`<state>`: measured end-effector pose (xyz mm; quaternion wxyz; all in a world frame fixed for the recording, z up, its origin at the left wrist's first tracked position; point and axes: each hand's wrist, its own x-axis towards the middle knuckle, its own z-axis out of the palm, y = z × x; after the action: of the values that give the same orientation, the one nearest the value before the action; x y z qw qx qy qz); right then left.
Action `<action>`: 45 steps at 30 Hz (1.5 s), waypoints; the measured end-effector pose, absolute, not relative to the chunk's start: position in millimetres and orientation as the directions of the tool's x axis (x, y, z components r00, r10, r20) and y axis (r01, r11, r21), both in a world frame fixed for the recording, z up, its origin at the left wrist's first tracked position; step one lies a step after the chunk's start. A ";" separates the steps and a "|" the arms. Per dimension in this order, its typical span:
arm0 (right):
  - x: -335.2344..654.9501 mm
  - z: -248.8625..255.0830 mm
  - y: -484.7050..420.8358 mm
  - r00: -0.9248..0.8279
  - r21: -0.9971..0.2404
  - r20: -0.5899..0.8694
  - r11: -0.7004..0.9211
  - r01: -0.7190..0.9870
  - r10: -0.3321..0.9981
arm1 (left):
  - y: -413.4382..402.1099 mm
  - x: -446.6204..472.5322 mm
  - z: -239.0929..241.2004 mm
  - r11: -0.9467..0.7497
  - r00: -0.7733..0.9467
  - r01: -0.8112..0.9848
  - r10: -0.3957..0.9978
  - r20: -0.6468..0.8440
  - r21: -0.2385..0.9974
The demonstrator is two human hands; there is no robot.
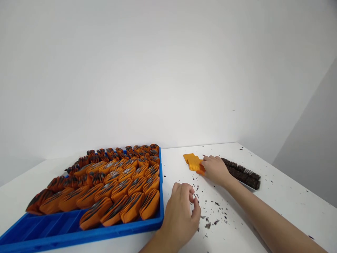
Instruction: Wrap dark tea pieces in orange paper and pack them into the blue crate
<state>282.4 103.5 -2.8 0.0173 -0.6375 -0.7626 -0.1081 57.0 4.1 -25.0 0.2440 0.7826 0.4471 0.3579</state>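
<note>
My right hand (215, 169) reaches out over the white table and rests on a small stack of flat orange plastic pieces (193, 161), fingers curled onto its near end. My left hand (181, 214) hovers low beside the blue tray (110, 232), fingers bent in a loose pinch; whether anything is between them I cannot make out. The tray holds several rows of orange pieces fitted with dark bristle strips (123, 179). Behind my right hand lies a long row of dark brown bristle strips (243, 174) on a white holder.
Dark crumbs and bristle bits (213, 214) are scattered on the table between my hands and further right. The tray's near left slots (47, 226) hold nothing. A white wall stands behind the table; the table's right edge runs diagonally at the right.
</note>
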 end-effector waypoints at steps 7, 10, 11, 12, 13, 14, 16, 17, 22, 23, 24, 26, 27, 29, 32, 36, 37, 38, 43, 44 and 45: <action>279.4 -1.6 101.5 -0.172 0.113 0.172 0.154 0.982 0.970 | 0.9 56.4 -21.3 -0.517 0.373 0.461 0.851 0.371 0.721; 276.0 -2.9 98.5 -0.173 0.102 0.192 0.156 0.983 0.966 | 1.0 55.8 -23.4 -0.525 0.389 0.433 0.842 0.374 0.733; 275.3 -3.3 97.7 -0.173 0.098 0.201 0.156 0.983 0.964 | 1.3 55.7 -24.3 -0.528 0.393 0.427 0.839 0.376 0.734; 274.9 -3.5 97.0 -0.173 0.094 0.212 0.156 0.983 0.962 | 1.8 55.7 -25.3 -0.531 0.395 0.421 0.837 0.378 0.735; 274.8 -3.6 96.3 -0.172 0.090 0.225 0.156 0.984 0.959 | 2.2 55.6 -26.2 -0.534 0.397 0.417 0.835 0.381 0.736; 275.0 -3.4 95.5 -0.171 0.087 0.240 0.154 0.984 0.956 | 2.7 55.6 -27.1 -0.538 0.398 0.414 0.832 0.385 0.734; 275.5 -2.4 93.2 -0.165 0.085 0.276 0.147 0.986 0.947 | 2.9 55.3 -29.0 -0.553 0.394 0.413 0.825 0.405 0.724; 275.6 -1.5 91.4 -0.158 0.065 0.312 0.145 0.987 0.937 | 2.7 55.1 -30.0 -0.564 0.388 0.413 0.819 0.422 0.715; 268.4 7.3 71.9 0.031 -0.452 0.594 0.302 0.839 0.804 | -0.9 55.6 -34.3 -0.581 0.257 0.402 0.813 0.522 0.707; 265.6 9.3 66.5 0.052 -0.577 0.587 0.373 0.726 0.808 | -1.2 56.2 -34.5 -0.565 0.202 0.393 0.823 0.532 0.726; 262.5 10.9 61.2 0.042 -0.683 0.559 0.431 0.590 0.828 | -1.2 56.9 -34.4 -0.547 0.140 0.373 0.831 0.538 0.749; 256.2 11.9 51.7 -0.031 -0.831 0.475 0.460 0.313 0.879 | 0.1 58.1 -33.2 -0.518 0.035 0.291 0.846 0.532 0.804; 253.0 11.0 48.0 -0.066 -0.877 0.432 0.436 0.203 0.899 | 1.1 58.3 -32.5 -0.508 0.009 0.225 0.854 0.520 0.831; 247.2 6.8 43.1 -0.111 -0.934 0.345 0.353 0.060 0.932 | 3.2 57.5 -31.3 -0.482 0.042 0.091 0.876 0.480 0.872; 241.6 -0.3 40.6 -0.213 -0.971 0.237 0.238 -0.025 0.948 | 5.5 53.2 -30.9 -0.456 0.154 0.046 0.882 0.445 0.889; 243.7 1.8 39.6 -0.372 -0.959 0.280 0.275 -0.068 0.885 | 6.2 46.5 -27.9 -0.539 0.114 0.163 0.842 0.527 0.826; 245.9 4.4 39.3 -0.413 -0.949 0.305 0.309 -0.059 0.858 | 6.0 45.4 -26.1 -0.555 0.098 0.177 0.832 0.546 0.813; 248.7 7.1 39.0 -0.456 -0.937 0.324 0.348 -0.033 0.829 | 5.7 44.5 -24.2 -0.571 0.087 0.184 0.820 0.566 0.800; 264.6 16.8 39.6 -0.563 -0.834 0.359 0.526 0.164 0.744 | 4.3 41.7 -15.0 -0.726 0.161 0.200 0.687 0.709 0.658; 267.1 17.5 40.2 -0.564 -0.822 0.357 0.537 0.188 0.745 | 4.3 41.4 -13.5 -0.745 0.192 0.202 0.666 0.720 0.636; 269.3 17.9 40.8 -0.565 -0.815 0.351 0.541 0.207 0.746 | 4.4 41.4 -12.1 -0.759 0.224 0.197 0.652 0.725 0.621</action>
<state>269.3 40.8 17.9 0.3588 -0.2977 -0.8010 0.3755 41.4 4.4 -12.1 0.2043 0.7552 0.2811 0.5558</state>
